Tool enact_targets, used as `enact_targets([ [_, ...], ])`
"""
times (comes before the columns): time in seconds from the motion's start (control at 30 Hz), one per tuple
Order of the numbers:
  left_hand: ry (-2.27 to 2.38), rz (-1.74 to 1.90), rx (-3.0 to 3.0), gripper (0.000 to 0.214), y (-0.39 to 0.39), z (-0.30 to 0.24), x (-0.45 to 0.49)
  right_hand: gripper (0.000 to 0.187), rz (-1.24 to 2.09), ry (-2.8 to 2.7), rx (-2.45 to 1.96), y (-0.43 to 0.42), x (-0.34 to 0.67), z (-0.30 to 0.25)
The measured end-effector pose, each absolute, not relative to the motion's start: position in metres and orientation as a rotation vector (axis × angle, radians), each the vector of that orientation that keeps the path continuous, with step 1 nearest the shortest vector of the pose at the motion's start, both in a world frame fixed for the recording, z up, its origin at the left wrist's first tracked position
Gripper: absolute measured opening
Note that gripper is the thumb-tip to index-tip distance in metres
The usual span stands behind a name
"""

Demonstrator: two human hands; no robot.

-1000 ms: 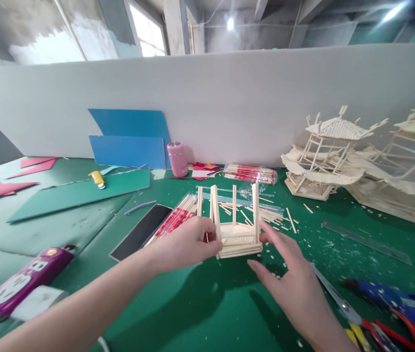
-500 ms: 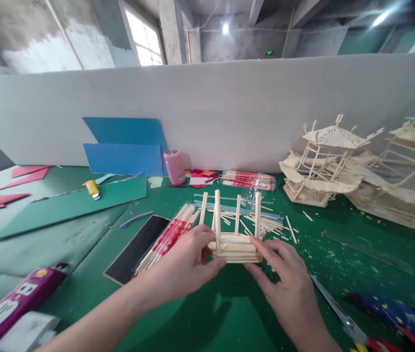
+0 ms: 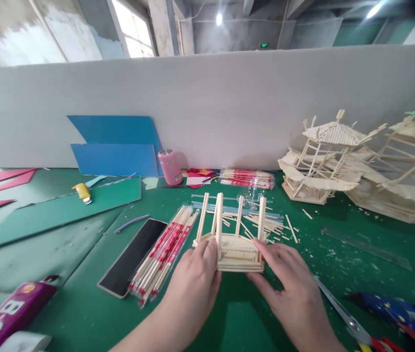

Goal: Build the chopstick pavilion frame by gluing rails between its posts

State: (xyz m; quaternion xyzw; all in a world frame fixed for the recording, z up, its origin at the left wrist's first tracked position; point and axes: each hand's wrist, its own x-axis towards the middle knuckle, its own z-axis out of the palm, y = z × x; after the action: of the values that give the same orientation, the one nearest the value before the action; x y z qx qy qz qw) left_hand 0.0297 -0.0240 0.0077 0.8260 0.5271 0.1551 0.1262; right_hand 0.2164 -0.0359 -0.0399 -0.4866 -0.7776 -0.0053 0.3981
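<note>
- Head view: the left hand (image 3: 194, 274) grips the frame (image 3: 238, 243) at its near left corner, fingers beside a post, thumb low.
- Right hand (image 3: 291, 278) pinches the near right corner, forefinger by the foot of a post and thumb under the edge.
- Frame sits between both hands, in front of the wearer: a slatted base with upright posts (image 3: 220, 225) and no roof on them. It looks lifted off the table (image 3: 236, 325), though the gap beneath is not plain.
- Step in hand, as I judge it: steadying or lining up the frame; neither hand holds a loose stick or tool.
- A further move calls for level, light pressure low on the base, since the posts stand free at the top and could be knocked.
- Left of the frame, the stick pack (image 3: 168, 249) lies close to the left hand, beside the phone (image 3: 132, 256); little room that way.
- Behind, loose sticks (image 3: 269, 225) litter the table.
- To the right, scissors (image 3: 350, 320) lie just beside the right hand, with the blue tool (image 3: 394, 310) past them, limiting a sideways sweep.
- Most open room is the bare table nearer the wearer, between the forearms.
- Farther out, a pavilion (image 3: 324, 161) stands well apart, back right; a grey panel (image 3: 229, 107) closes the far edge.
</note>
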Motion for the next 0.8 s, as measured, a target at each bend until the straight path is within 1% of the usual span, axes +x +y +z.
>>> enact_targets([
  [0.1,1.522,0.599,2.411,0.033,-0.026,-0.003,0.029,0.052,-0.009,-1.945,-1.229,-0.036,0.215,-0.040],
  [0.23,1.563,0.726,2.529,0.034,-0.028,-0.017,0.027,0.058,0.040,-1.896,-1.254,-0.037,0.213,-0.040],
  [0.37,1.602,0.796,2.614,0.033,-0.030,-0.025,0.027,0.057,0.077,-1.877,-1.271,-0.038,0.212,-0.039],
  [0.6,1.573,0.881,2.672,0.034,-0.032,-0.030,0.030,0.064,0.131,-1.861,-1.292,-0.040,0.215,-0.039],
  [0.8,1.559,0.941,2.649,0.036,-0.035,-0.032,0.031,0.058,0.177,-1.867,-1.302,-0.041,0.215,-0.039],
])
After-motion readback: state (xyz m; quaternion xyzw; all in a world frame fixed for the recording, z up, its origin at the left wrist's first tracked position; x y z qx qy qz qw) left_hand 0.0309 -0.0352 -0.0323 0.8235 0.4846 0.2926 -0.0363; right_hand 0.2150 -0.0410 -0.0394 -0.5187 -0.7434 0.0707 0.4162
